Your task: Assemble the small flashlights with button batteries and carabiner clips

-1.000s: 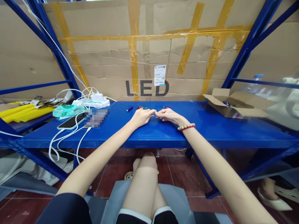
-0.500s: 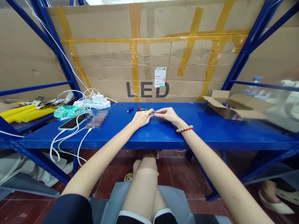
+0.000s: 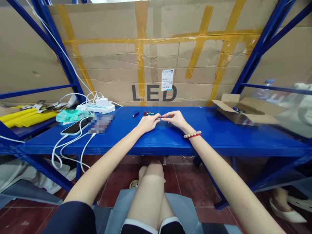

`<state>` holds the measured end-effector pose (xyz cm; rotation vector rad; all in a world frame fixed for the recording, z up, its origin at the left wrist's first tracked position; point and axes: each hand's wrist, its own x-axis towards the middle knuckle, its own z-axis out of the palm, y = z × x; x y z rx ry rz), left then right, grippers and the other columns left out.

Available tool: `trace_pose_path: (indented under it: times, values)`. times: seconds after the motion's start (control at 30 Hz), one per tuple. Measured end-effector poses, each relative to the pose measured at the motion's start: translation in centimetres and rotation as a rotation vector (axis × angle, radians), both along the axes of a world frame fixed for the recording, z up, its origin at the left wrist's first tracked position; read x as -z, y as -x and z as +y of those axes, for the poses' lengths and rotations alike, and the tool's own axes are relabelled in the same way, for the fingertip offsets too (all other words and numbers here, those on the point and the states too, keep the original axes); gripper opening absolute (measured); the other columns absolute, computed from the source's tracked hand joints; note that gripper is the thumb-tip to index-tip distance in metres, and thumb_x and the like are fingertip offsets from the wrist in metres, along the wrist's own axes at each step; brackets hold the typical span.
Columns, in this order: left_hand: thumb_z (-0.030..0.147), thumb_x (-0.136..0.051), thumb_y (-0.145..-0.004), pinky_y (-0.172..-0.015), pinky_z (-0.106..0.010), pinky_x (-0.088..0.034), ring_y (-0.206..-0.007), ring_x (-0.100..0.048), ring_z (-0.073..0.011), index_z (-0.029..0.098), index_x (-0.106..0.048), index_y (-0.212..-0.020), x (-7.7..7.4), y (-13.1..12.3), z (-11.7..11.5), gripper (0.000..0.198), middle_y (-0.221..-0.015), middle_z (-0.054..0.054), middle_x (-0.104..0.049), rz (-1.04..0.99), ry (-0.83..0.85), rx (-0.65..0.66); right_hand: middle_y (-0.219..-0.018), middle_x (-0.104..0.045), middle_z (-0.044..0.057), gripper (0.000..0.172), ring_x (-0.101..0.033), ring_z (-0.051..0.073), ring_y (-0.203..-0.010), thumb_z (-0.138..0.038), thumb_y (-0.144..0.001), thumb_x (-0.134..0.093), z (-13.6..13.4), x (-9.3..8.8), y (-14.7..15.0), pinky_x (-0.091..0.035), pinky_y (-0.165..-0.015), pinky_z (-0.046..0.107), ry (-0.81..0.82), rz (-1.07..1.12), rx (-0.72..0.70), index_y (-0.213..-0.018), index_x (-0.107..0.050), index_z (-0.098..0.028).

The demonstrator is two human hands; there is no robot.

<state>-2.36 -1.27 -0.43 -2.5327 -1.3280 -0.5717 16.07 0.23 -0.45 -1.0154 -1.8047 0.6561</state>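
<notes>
My left hand (image 3: 148,123) and my right hand (image 3: 175,119) meet just above the blue table (image 3: 209,130). Between their fingertips is a small thin dark and silvery piece (image 3: 159,118), too small to name for certain. The left fingers are closed around one side of it, while the right thumb and fingers pinch its other end. Just behind the left hand lie small red and green pieces (image 3: 147,113), partly hidden by it. A short purple stick-like piece (image 3: 136,114) rests farther left.
At left are a phone (image 3: 76,127) with white cables, a power strip (image 3: 101,108), a turquoise packet (image 3: 71,115) and yellow items (image 3: 31,118). An open cardboard box (image 3: 246,110) with small dark items stands at right. A large cardboard sheet (image 3: 117,71) rises behind the table.
Both hands stay nearly in place, with the small piece still between the fingertips. The view has shifted very slightly.
</notes>
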Motion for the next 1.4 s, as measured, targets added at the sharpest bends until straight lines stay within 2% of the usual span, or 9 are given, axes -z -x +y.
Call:
trace_pose_path:
  times: [0.17,0.47,0.67,0.83,0.97,1.2,1.4]
  values:
    - [0.032,-0.035,-0.094,-0.070,-0.028,-0.048,-0.093,-0.064,-0.0217,0.024,-0.051,-0.112,0.0,0.1,0.0,0.026,-0.104,-0.005,-0.067,-0.007,0.013,0.045,-0.063,-0.068,0.009,0.050,-0.051,0.011,-0.044,-0.052,-0.052,-0.075,-0.1,0.1,0.0,-0.039,-0.043,0.024,-0.020,-0.027,0.014,-0.078,-0.075,-0.009]
    - [0.033,-0.034,-0.094,-0.070,-0.028,-0.045,-0.089,-0.063,-0.0207,0.024,-0.053,-0.108,0.3,0.6,0.5,0.025,-0.106,-0.002,-0.066,-0.006,0.035,0.159,-0.051,-0.063,0.004,0.043,-0.051,0.011,-0.043,-0.051,-0.053,-0.076,0.3,0.7,-0.2,-0.037,-0.044,0.024,-0.049,-0.076,0.036,-0.071,-0.073,-0.012]
    - [0.034,-0.030,-0.096,-0.081,-0.032,-0.042,-0.092,-0.059,-0.0196,0.021,-0.049,-0.109,0.6,0.6,1.3,0.026,-0.105,-0.006,-0.064,-0.069,0.122,0.267,-0.050,-0.062,0.004,0.043,-0.051,0.011,-0.042,-0.053,-0.057,-0.073,0.7,0.9,-0.3,-0.038,-0.045,0.024,-0.089,-0.091,0.044,-0.072,-0.074,-0.012]
    - [0.030,-0.031,-0.095,-0.087,-0.037,-0.035,-0.095,-0.057,-0.0204,0.017,-0.048,-0.102,0.7,0.4,1.4,0.022,-0.103,-0.007,-0.063,-0.075,0.163,0.235,-0.054,-0.065,0.006,0.043,-0.050,0.011,-0.042,-0.052,-0.056,-0.074,0.6,0.8,-0.2,-0.037,-0.045,0.024,-0.091,-0.074,0.019,-0.071,-0.074,-0.012]
    - [0.027,-0.026,-0.096,-0.085,-0.037,-0.033,-0.099,-0.055,-0.0209,0.017,-0.049,-0.098,0.7,0.3,1.2,0.024,-0.103,-0.007,-0.061,-0.054,0.157,0.230,-0.056,-0.066,0.006,0.042,-0.051,0.011,-0.042,-0.052,-0.057,-0.073,0.6,0.7,-0.2,-0.039,-0.046,0.025,-0.103,-0.058,0.034,-0.072,-0.074,-0.012]
    - [0.027,-0.026,-0.096,-0.079,-0.033,-0.033,-0.084,-0.055,-0.0182,0.018,-0.050,-0.095,0.7,0.5,1.4,0.026,-0.094,-0.005,-0.062,-0.003,0.096,0.283,-0.056,-0.065,0.004,0.038,-0.052,0.011,-0.044,-0.051,-0.061,-0.072,0.3,0.7,-0.4,-0.039,-0.048,0.024,-0.147,-0.131,0.054,-0.071,-0.073,-0.014]
    - [0.028,-0.027,-0.096,-0.078,-0.033,-0.033,-0.080,-0.056,-0.0179,0.018,-0.053,-0.094,0.5,0.6,1.2,0.028,-0.088,-0.004,-0.063,0.063,0.060,0.304,-0.052,-0.062,0.002,0.035,-0.053,0.011,-0.046,-0.050,-0.064,-0.070,0.1,0.7,-0.6,-0.038,-0.049,0.024,-0.141,-0.222,0.044,-0.071,-0.073,-0.015]
